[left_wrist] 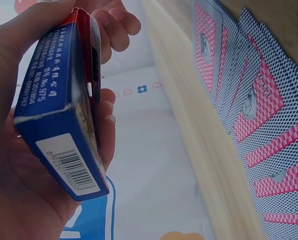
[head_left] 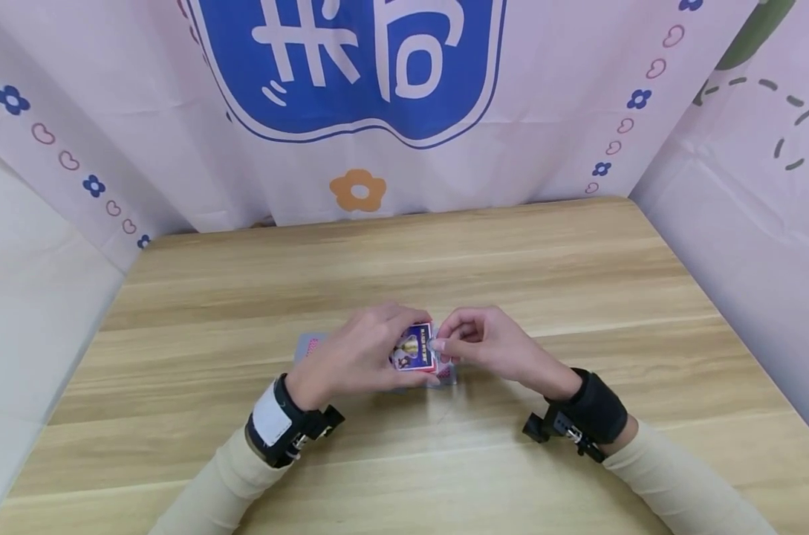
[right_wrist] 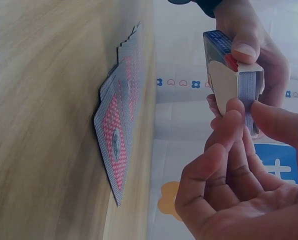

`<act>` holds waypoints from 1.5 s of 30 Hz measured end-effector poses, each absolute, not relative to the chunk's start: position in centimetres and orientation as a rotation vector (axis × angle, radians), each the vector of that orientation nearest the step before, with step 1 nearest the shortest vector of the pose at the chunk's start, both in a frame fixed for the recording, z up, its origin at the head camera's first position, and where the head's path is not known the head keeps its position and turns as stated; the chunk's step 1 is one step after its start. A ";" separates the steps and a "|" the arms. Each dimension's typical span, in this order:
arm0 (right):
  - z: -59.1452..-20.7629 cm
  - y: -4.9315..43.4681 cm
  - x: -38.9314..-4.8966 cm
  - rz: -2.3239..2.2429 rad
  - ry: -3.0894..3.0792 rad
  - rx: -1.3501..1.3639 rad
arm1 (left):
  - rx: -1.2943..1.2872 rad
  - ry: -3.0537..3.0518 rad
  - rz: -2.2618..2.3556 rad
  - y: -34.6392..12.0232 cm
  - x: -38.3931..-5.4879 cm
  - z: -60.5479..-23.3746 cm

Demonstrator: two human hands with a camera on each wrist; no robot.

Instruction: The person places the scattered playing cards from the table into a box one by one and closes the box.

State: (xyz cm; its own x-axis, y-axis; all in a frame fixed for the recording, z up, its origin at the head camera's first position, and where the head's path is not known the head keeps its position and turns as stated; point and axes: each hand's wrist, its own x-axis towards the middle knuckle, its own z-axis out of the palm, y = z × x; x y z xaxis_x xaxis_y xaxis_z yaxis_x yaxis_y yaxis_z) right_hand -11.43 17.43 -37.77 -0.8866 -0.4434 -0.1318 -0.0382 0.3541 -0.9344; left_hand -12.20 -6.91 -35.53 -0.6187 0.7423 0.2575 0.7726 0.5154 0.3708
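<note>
My left hand (head_left: 364,351) grips a small playing card box (head_left: 413,349) along its sides, just above the middle of the table. In the left wrist view the box shows a blue side with white print and a barcode at its closed end. My right hand (head_left: 494,343) is at the other end, which stands open. There the edges of a stack of playing cards (right_wrist: 247,90) show inside, and my right thumb and forefinger pinch them at the opening. Beneath the hands, more cards (left_wrist: 259,105) lie overlapping in a spread, their red-and-grey patterned backs up.
The wooden table (head_left: 404,475) stretches out on all sides of the cards. A white printed cloth (head_left: 511,163) hangs along its back edge, and pale walls of cloth stand at left and right. Each wrist wears a black strap with a small camera.
</note>
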 end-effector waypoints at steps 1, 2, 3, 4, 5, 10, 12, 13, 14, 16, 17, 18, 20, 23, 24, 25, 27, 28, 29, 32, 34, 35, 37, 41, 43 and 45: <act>-37.8 17.4 -11.4 -1.544 2.259 -0.427 | -1.348 -2.666 -0.706 -6.9 -12.2 -35.5; -37.8 17.4 -11.5 -1.540 2.265 -0.431 | -1.353 -2.658 -0.707 -6.9 -12.2 -35.5; -37.8 17.4 -11.4 -1.542 2.265 -0.433 | -1.355 -2.657 -0.706 -6.9 -12.1 -35.6; -37.9 17.3 -11.4 -1.540 2.267 -0.434 | -1.355 -2.659 -0.708 -6.9 -12.1 -35.6; -37.9 17.3 -11.4 -1.544 2.265 -0.433 | -1.351 -2.663 -0.709 -6.9 -12.1 -35.7; -37.8 17.1 -11.5 -1.527 2.275 -0.440 | -1.342 -2.669 -0.702 -7.1 -12.3 -35.7; -37.8 17.1 -11.7 -1.514 2.290 -0.444 | -1.337 -2.673 -0.695 -7.2 -12.4 -35.7; -37.8 17.1 -11.8 -1.507 2.299 -0.446 | -1.328 -2.683 -0.690 -7.2 -12.5 -35.7; -37.8 17.2 -11.9 -1.503 2.307 -0.448 | -1.318 -2.698 -0.687 -7.3 -12.6 -35.6; -37.8 17.3 -12.1 -1.490 2.326 -0.468 | -1.285 -2.737 -0.696 -7.5 -12.8 -35.4; -37.8 17.3 -12.3 -1.479 2.340 -0.487 | -1.267 -2.757 -0.698 -7.7 -12.9 -35.3; -37.9 17.4 -12.4 -1.462 2.366 -0.511 | -1.252 -2.773 -0.698 -7.8 -13.0 -35.2; -38.0 17.5 -12.6 -1.412 2.442 -0.560 | -1.232 -2.794 -0.708 -8.2 -13.3 -35.0; -38.2 17.5 -13.0 -1.321 2.554 -0.621 | -1.204 -2.816 -0.708 -8.8 -13.5 -34.8; -38.2 17.5 -13.2 -1.292 2.583 -0.628 | -1.190 -2.827 -0.705 -9.1 -13.6 -34.8; -38.3 17.5 -13.4 -1.267 2.600 -0.629 | -1.172 -2.840 -0.708 -9.3 -13.5 -34.8; -38.4 17.4 -13.7 -1.198 2.625 -0.638 | -1.129 -2.871 -0.706 -10.0 -13.4 -35.0; -38.4 17.3 -13.9 -1.150 2.642 -0.643 | -1.108 -2.888 -0.706 -10.4 -13.2 -35.1; -38.5 17.2 -14.1 -1.096 2.658 -0.645 | -1.084 -2.902 -0.701 -10.7 -13.1 -35.2; -38.9 17.0 -14.6 -0.920 2.703 -0.661 | -1.041 -2.935 -0.697 -11.7 -12.6 -35.7; -39.1 16.9 -14.8 -0.834 2.721 -0.670 | -1.025 -2.937 -0.691 -12.3 -12.4 -36.0; -39.3 16.9 -14.8 -0.808 2.725 -0.670 | -1.022 -2.933 -0.688 -12.5 -12.3 -36.1; -39.5 16.9 -14.8 -0.778 2.729 -0.663 | -1.016 -2.920 -0.681 -13.0 -12.2 -36.4; -39.8 17.1 -14.8 -0.747 2.725 -0.630 | -1.007 -2.901 -0.674 -13.5 -12.2 -36.7; -39.8 17.2 -14.9 -0.747 2.715 -0.615 | -1.011 -2.900 -0.675 -13.6 -12.2 -36.7; -39.8 17.4 -15.1 -0.765 2.702 -0.593 | -1.017 -2.898 -0.673 -13.7 -12.4 -36.6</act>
State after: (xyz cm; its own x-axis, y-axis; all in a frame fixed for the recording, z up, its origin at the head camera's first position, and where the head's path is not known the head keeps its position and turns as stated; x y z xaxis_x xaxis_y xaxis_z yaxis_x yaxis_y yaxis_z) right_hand -15.10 17.35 -39.75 -0.8797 -0.4531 -0.1444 -0.3103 0.7769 -0.5478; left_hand -12.36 -13.71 -36.58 -0.7907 0.5968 0.1364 0.5958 0.6990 0.3954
